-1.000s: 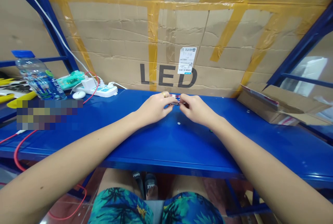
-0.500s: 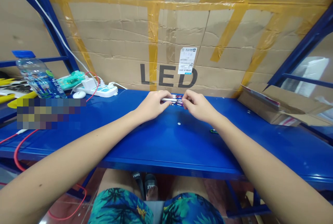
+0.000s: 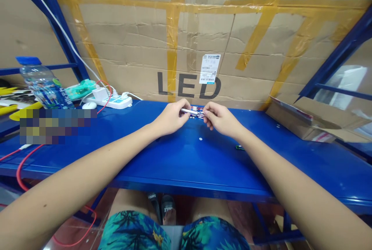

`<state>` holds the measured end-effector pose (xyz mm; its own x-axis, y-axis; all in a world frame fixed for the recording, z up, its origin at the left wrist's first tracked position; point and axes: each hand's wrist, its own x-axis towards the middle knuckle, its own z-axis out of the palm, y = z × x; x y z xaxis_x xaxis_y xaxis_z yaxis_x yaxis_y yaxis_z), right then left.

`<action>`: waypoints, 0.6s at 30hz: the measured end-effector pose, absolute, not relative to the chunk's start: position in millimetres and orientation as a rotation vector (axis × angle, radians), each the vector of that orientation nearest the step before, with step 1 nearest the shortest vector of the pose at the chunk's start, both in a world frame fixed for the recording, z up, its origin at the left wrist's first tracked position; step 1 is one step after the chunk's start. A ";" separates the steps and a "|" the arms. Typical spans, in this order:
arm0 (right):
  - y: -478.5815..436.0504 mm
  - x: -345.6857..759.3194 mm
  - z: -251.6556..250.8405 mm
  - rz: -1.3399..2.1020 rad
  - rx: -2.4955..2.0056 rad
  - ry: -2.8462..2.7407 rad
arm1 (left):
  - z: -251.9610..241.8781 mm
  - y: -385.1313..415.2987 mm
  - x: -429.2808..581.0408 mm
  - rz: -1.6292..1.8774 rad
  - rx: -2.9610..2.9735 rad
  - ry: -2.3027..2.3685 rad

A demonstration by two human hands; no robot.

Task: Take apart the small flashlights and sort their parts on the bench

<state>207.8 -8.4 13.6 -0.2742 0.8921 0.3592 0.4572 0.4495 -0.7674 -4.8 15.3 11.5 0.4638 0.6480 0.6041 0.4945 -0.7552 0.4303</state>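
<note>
My left hand (image 3: 172, 117) is closed around a slim silver metal tube (image 3: 189, 112), which points to the right above the blue table (image 3: 186, 161). At the tube's right end, my right hand (image 3: 221, 118) pinches a thin strand or loop (image 3: 200, 114), too small to make out clearly. Just behind the two hands lie several small silver pieces with red and purple parts (image 3: 197, 107), partly hidden by the fingers. A small green loop-like item (image 3: 240, 147) rests beside my right forearm.
A large taped carton (image 3: 130, 48) marked LED stands along the back. To the left are a water bottle (image 3: 46, 85), a white power strip (image 3: 117, 101) and a red cable (image 3: 21, 172). An open cardboard box (image 3: 302, 120) sits at the right.
The silver tube has tilted slightly, its right end lower. My right hand's lower fingers have loosened a little, while the pinch stays at the tube's end. The view has shifted slightly.
</note>
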 end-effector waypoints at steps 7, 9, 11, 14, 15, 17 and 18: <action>-13.6 203.3 12.8 0.414 -1.013 -2.029 | 8.8 8.6 1.6 1.146 2.654 0.997; -14.4 202.5 11.9 0.380 -0.992 -2.046 | 8.4 7.4 3.1 1.218 2.620 0.999; -15.4 201.7 11.1 0.374 -0.982 -2.053 | 8.2 6.3 4.5 1.303 2.609 0.994; -17.0 199.7 10.7 0.359 -0.992 -2.044 | 8.0 3.9 6.8 1.376 2.615 1.019; -17.5 198.9 10.7 0.348 -1.002 -2.038 | 8.0 2.9 7.6 1.381 2.604 1.036; -18.5 196.9 10.8 0.318 -1.027 -2.025 | 8.1 1.1 9.1 1.369 2.575 1.064; -19.1 195.8 10.9 0.302 -1.040 -2.019 | 8.1 0.4 9.6 1.362 2.567 1.074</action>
